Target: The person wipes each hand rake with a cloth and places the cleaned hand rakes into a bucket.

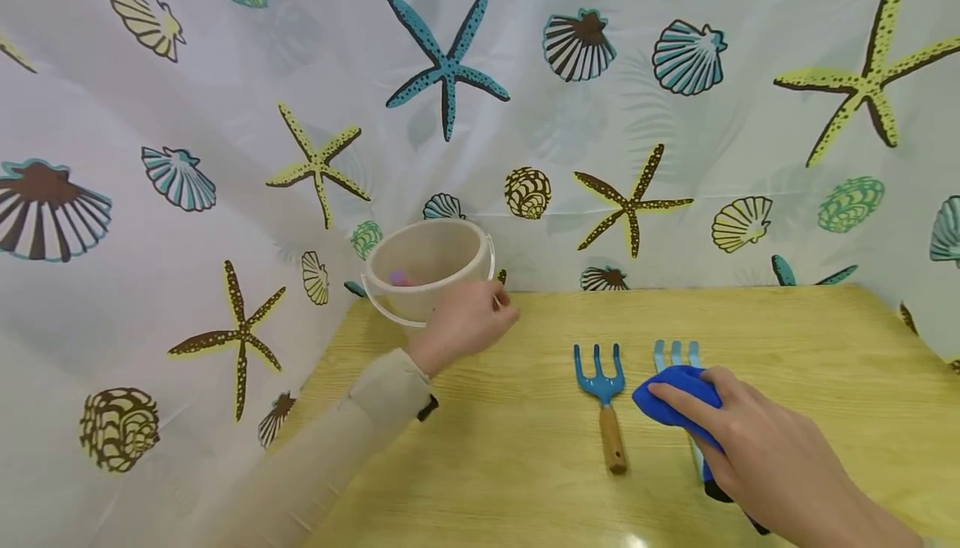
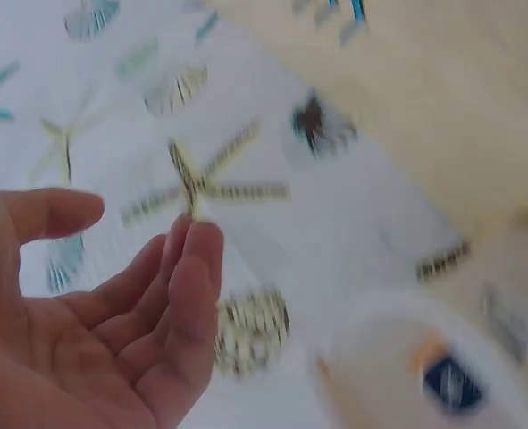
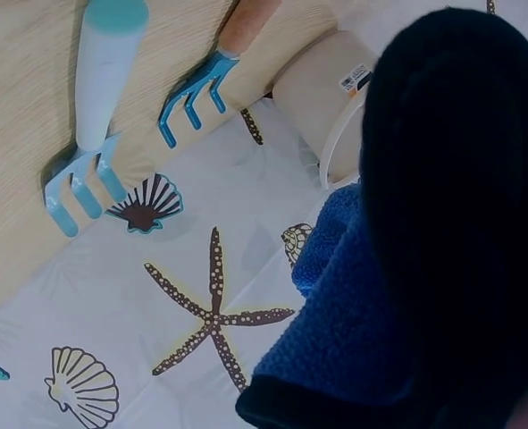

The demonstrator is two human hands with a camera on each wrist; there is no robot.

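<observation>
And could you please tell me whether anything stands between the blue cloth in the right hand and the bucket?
Yes, in the head view: the wooden-handled fork lies on the table between the cloth and the bucket, and the left hand is in front of the bucket.

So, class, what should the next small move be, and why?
Probably carry the blue fabric item leftward to the bucket: the right hand grips it, the bucket is open-topped with something inside, and the empty left hand is beside it.
</observation>
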